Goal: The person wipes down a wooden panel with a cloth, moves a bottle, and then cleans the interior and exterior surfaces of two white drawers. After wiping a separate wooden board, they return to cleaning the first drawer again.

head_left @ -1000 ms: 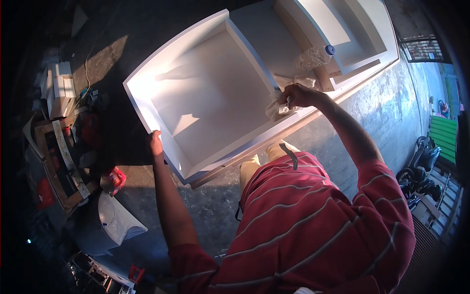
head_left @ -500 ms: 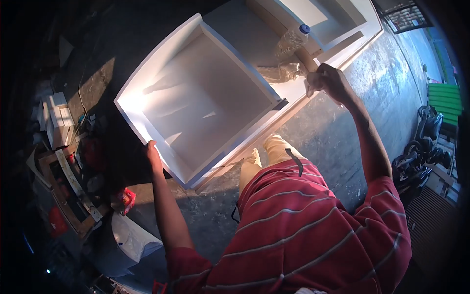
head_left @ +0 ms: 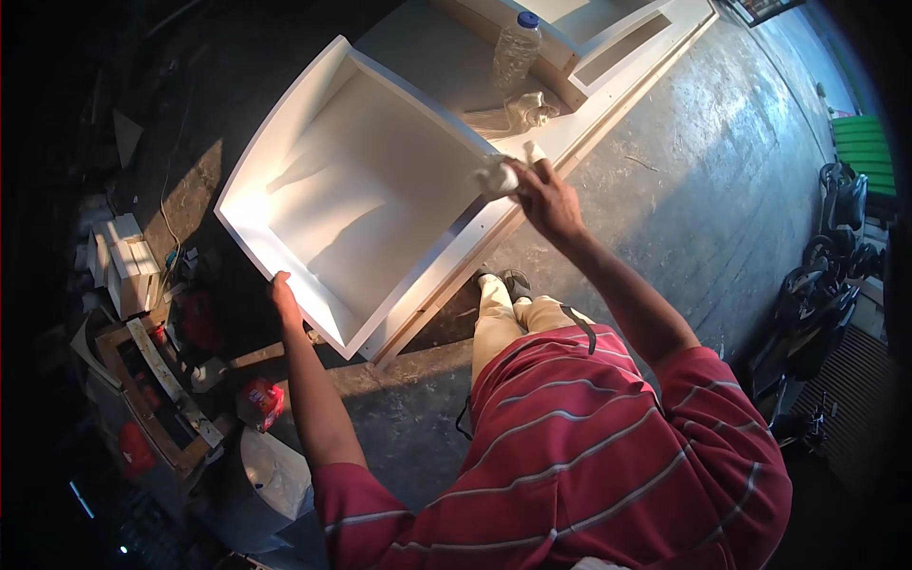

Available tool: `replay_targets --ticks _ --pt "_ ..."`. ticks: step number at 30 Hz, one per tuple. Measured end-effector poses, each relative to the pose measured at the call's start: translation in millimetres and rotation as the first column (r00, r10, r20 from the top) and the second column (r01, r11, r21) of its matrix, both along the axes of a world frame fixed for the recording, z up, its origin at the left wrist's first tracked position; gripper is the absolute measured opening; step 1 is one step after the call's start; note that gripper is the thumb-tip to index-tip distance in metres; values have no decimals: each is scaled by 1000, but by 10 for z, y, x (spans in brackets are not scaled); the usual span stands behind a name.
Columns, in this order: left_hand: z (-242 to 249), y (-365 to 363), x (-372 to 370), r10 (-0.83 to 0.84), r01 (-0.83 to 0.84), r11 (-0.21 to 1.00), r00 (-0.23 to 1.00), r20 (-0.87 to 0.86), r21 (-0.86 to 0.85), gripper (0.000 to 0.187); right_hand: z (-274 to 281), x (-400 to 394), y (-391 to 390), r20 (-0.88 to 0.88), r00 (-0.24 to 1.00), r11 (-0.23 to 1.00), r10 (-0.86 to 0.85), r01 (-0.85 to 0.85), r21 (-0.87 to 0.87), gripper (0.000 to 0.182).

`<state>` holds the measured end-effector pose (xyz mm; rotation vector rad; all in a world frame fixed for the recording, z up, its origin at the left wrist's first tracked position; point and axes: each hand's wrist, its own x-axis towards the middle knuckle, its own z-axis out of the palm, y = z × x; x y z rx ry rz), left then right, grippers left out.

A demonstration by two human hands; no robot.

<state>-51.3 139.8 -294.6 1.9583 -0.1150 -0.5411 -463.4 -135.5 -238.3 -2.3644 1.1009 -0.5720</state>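
Note:
A white open box with curved side edges lies on the white worktop, its hollow facing up. My left hand is closed around the box's near left edge, thumb on top. In my right hand is a crumpled white rag, blurred by motion, held at the box's right corner. A pale end sticks up between the fingers, perhaps part of the rag. Just beyond the right hand lies a crumpled beige cloth or bag. A clear plastic bottle with a blue cap stands behind it.
Another white frame piece is at the worktop's far end. On the floor at left are stacked white pieces, a wooden frame and a red packet. Motorbikes stand at far right, near a green panel.
My right hand has moved left with the rag, from the worktop's edge by the bottle to the box's right corner. My left hand keeps its grip on the box; the view has shifted.

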Motion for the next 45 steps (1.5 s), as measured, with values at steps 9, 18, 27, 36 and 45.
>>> replay_targets --ticks 9,18,27,36,45 --pt "9 -31 5 -15 7 998 991 133 64 25 105 -1282 -712 213 814 836 -540 549 19 20" --pt "-94 -33 99 0 -28 988 983 184 150 35 729 292 -289 530 846 997 60 -71 1 13" --pt "-13 -133 -117 -7 -12 998 961 276 67 30 74 730 -931 -439 816 872 377 -153 464 68" --pt "-202 -94 -42 -36 -43 956 965 260 292 36 -357 1141 -1186 -413 785 887 462 -406 219 48" --pt "34 -90 -185 46 -84 962 988 147 260 28 -296 2507 -1579 -237 909 906 342 -386 -174 42"
